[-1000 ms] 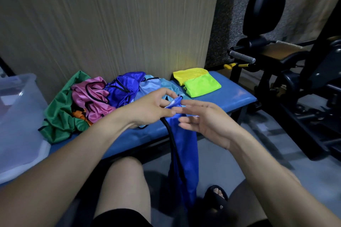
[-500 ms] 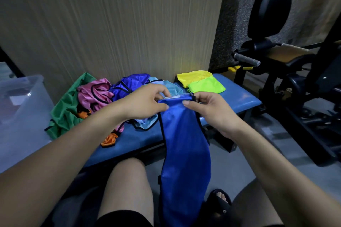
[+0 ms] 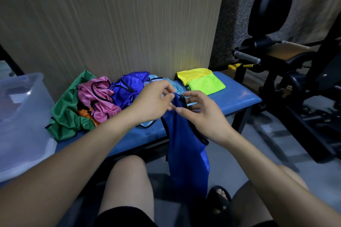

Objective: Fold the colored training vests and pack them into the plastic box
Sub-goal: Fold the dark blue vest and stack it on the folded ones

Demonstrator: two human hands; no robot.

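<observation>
— What have your hands got hold of?

— My left hand pinches the top edge of the blue vest between thumb and fingertips. My right hand is at the same edge from the other side, its fingers half curled and a little spread; whether they actually nip the black-trimmed cloth I cannot tell. The vest hangs straight down between my knees, toward six o'clock.

— And the rest of the vests?

— Heaped on the blue bench at ten o'clock from my hands: a green vest, a pink vest, an orange vest tucked between them, a purple-blue vest and a light blue vest just behind my left knuckles. At one o'clock lie the yellow vest and the lime vest, folded flat and touching.

— The box?

— The plastic box stands at nine o'clock, at the bench's end, beside the green vest.
</observation>
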